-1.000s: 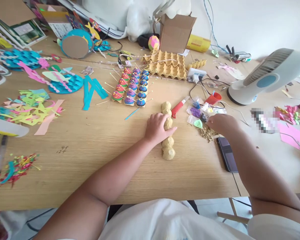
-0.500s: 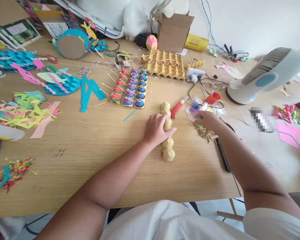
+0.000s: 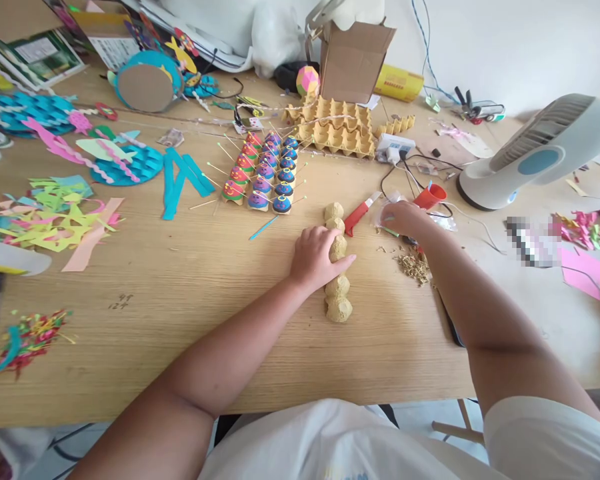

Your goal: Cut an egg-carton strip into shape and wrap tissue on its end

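Left hand (image 3: 316, 259) holds tan bumpy cardboard egg-carton strip (image 3: 338, 287), right hand (image 3: 406, 219) at its two o'clock by clear plastic packets (image 3: 448, 221), can't tell its grip.

We have a pale wood-grained worktop (image 3: 190, 280) with small handwritten marks (image 3: 120, 301) toward its left. On it, near the middle, lies a strip of bare carton cups (image 3: 339, 308), a red-handled tool (image 3: 357, 219) just beside its far part. Farther back we see three rows of painted cups (image 3: 264, 167). Blue paper strips (image 3: 180, 180) and loose paper scraps (image 3: 55, 217) lie left; small brown bits (image 3: 414, 265), pink paper (image 3: 586, 272) and a white fan (image 3: 535, 160) sit right.
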`<state>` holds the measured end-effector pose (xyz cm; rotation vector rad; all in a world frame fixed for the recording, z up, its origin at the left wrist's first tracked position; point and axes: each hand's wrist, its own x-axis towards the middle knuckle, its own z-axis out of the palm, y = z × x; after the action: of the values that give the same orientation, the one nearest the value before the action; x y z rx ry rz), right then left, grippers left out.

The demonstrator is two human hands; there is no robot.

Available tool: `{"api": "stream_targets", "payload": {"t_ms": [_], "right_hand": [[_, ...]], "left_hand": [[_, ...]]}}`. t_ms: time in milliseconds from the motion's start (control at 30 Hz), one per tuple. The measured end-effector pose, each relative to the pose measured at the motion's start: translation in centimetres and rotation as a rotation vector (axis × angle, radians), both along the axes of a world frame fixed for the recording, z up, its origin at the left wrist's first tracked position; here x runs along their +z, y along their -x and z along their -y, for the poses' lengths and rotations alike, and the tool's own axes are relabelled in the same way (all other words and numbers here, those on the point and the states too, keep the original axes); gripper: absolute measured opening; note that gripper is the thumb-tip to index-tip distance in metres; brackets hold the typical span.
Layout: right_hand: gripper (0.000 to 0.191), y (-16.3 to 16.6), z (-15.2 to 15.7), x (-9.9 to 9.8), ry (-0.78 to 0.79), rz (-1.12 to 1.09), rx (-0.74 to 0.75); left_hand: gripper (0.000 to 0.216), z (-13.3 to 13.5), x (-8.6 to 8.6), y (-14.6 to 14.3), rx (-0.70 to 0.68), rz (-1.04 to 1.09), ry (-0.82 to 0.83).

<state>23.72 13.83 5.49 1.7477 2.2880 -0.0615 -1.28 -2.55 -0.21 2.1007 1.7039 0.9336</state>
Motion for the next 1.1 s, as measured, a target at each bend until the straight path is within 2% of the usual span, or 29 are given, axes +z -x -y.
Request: {"api": "stream_targets", "payload": {"t_ms": [167,333,467,567,633,700,800,900,967,1000,1100], "right_hand": [[0.027,-0.4,1.4,-0.3,-0.074,-0.173,0.037],[0.025,-1.3,2.3,1.2,-0.196,-0.389,-0.002],[0.033,-0.7,-0.1,2.3,-0.307,-0.608,-0.117],[0.041,1.6,-2.4,2.2,-0.271,-0.694,-0.178],[0.048,3.5,-3.5,1.9,-0.18,-0.709,-0.201],[0.058,5.2,-4.3,1.6,-0.113,-0.703,-0.204],[0.064,5.9,-4.9,1.6,-0.159,-0.637,-0.194],[0.05,4.2,-5.2,2.3,-0.285,-0.432,-0.181],[0.04,2.4,-5.2,2.6,-0.311,-0.253,-0.235],[0.04,1.6,-5.1,2.6,-0.295,-0.163,-0.267],[0.061,-0.2,-4.5,1.7,-0.215,0.036,-0.341]], "left_hand": [[0.055,0.0,0.0,0.0,0.006,0.003,0.001],[0.055,0.0,0.0,0.0,0.003,0.003,0.007],[0.055,0.0,-0.1,0.0,0.003,0.001,0.01],[0.054,0.0,-0.1,0.1,0.004,-0.002,0.006],[0.055,0.0,-0.2,0.1,0.006,-0.006,0.003],[0.056,0.0,-0.2,0.1,0.006,-0.01,0.0],[0.056,0.0,-0.2,0.0,0.005,-0.013,-0.003],[0.058,0.0,-0.2,0.0,0.007,-0.007,0.004],[0.058,0.0,-0.3,0.0,0.007,-0.004,0.01],[0.058,0.0,-0.3,0.0,0.007,-0.004,0.01],[0.058,0.1,-0.2,0.0,0.002,-0.006,0.008]]}}
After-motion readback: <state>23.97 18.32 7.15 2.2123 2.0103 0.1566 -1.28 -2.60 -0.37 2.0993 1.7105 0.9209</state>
